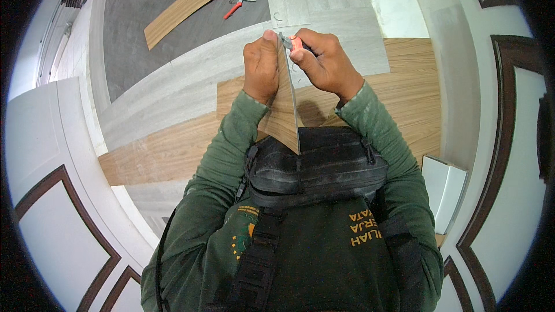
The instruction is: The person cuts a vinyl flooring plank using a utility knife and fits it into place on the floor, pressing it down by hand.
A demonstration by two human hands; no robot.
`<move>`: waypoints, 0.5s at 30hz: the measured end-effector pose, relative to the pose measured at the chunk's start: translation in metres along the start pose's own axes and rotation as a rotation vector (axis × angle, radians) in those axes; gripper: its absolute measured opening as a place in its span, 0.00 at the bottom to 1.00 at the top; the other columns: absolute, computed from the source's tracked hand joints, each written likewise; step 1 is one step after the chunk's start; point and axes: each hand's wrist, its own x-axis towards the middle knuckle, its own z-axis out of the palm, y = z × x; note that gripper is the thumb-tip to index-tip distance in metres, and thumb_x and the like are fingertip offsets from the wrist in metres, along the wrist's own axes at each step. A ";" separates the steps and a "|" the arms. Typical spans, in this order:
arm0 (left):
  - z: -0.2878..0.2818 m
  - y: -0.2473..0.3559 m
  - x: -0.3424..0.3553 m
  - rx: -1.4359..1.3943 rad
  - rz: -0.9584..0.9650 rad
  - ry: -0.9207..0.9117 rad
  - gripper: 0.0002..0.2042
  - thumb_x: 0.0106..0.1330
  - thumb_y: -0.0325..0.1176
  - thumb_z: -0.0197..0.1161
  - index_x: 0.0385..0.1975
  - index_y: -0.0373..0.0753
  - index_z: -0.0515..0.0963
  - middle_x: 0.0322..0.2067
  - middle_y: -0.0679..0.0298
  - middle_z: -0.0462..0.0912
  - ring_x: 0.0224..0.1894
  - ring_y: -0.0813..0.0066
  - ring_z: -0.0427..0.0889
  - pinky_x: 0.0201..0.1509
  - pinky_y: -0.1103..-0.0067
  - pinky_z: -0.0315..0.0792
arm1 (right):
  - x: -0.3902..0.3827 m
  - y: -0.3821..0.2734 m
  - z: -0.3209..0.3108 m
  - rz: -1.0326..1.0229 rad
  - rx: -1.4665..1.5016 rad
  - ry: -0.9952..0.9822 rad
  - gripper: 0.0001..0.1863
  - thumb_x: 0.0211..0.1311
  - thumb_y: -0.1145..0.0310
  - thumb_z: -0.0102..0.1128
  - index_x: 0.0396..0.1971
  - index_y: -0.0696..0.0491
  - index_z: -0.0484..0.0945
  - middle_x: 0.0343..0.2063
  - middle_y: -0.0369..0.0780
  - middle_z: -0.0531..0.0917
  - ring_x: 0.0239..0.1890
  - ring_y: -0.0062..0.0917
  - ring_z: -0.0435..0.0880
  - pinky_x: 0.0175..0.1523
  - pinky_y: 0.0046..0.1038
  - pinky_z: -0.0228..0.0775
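My left hand is closed round the far part of a wood-look floor plank, which stands on edge and points back toward my chest. In my closed right hand is a utility knife with an orange and dark handle. Its grey metal head meets the plank's far end, close to my left thumb; the blade itself is too small to make out. Thin curled shavings lie on the grey planks just beyond and beside my hands.
Red-handled snips lie spread on the dark subfloor, beside a loose wood-look plank. Laid grey planks and brown planks run beneath me. Panelled white doors flank both sides. A black bag hangs at my chest.
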 end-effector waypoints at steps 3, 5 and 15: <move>0.001 0.002 0.000 0.028 0.019 0.003 0.26 0.77 0.45 0.42 0.18 0.33 0.68 0.14 0.70 0.66 0.20 0.82 0.59 0.23 0.76 0.54 | 0.001 -0.002 -0.001 0.007 -0.016 0.002 0.19 0.64 0.52 0.58 0.29 0.56 0.77 0.18 0.45 0.74 0.20 0.37 0.74 0.27 0.33 0.66; 0.000 0.001 0.000 0.047 0.027 0.008 0.27 0.77 0.46 0.42 0.18 0.32 0.69 0.14 0.70 0.66 0.20 0.82 0.59 0.23 0.76 0.54 | 0.003 -0.002 0.000 0.000 -0.011 0.009 0.19 0.63 0.52 0.58 0.29 0.56 0.77 0.18 0.46 0.75 0.20 0.38 0.75 0.27 0.34 0.66; 0.006 -0.014 -0.014 0.404 0.456 -0.097 0.20 0.75 0.36 0.46 0.19 0.35 0.71 0.13 0.63 0.63 0.18 0.74 0.61 0.24 0.72 0.56 | 0.028 0.030 -0.005 0.200 -0.098 0.154 0.21 0.67 0.53 0.55 0.29 0.59 0.77 0.17 0.46 0.75 0.20 0.29 0.75 0.28 0.32 0.66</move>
